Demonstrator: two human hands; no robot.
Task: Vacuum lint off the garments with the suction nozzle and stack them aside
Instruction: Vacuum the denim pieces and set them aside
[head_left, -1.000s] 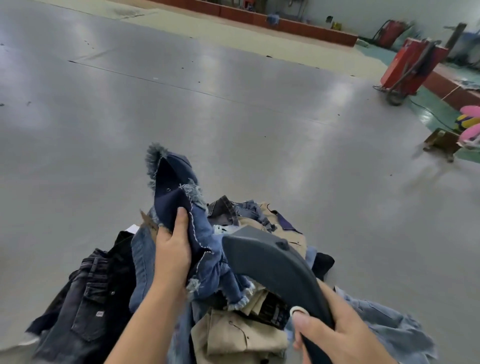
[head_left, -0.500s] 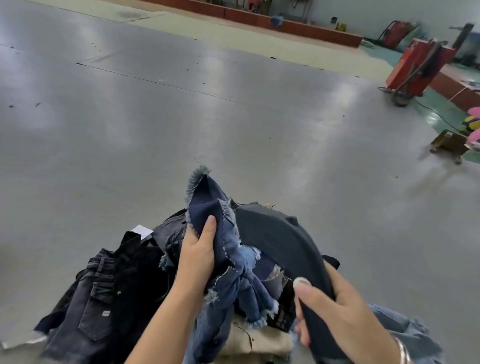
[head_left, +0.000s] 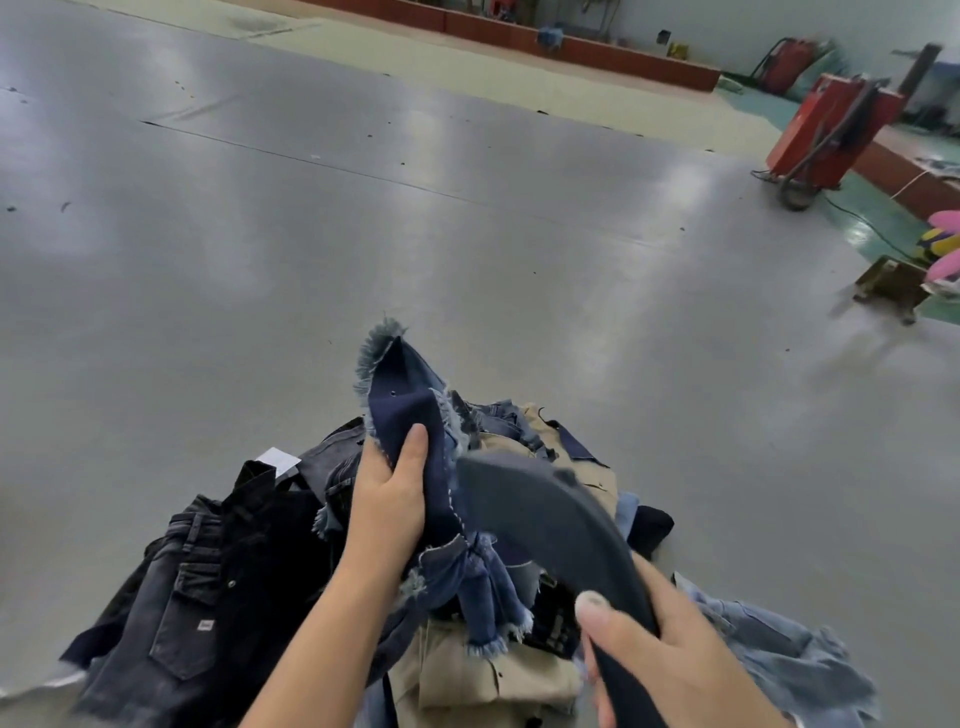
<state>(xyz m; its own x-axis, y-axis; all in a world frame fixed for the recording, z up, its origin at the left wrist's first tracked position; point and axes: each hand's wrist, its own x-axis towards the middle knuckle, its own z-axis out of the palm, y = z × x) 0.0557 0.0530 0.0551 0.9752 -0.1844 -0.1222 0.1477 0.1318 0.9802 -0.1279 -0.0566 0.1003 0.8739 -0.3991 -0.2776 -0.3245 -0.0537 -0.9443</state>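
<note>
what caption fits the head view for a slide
Left hand lifts a frayed denim garment while the right hand holds the suction nozzle beside it.

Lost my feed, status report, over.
Left hand gripping frayed denim garment. Right hand gripping suction nozzle, mouth beside the denim. Clothes pile beneath, nothing blocking.

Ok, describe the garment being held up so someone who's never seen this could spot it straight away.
On the grey floor lies a clothes pile. Above its middle, the left hand grips a dark blue denim piece beside the grey suction nozzle. It alone is raised, with pale frayed edges.
</note>
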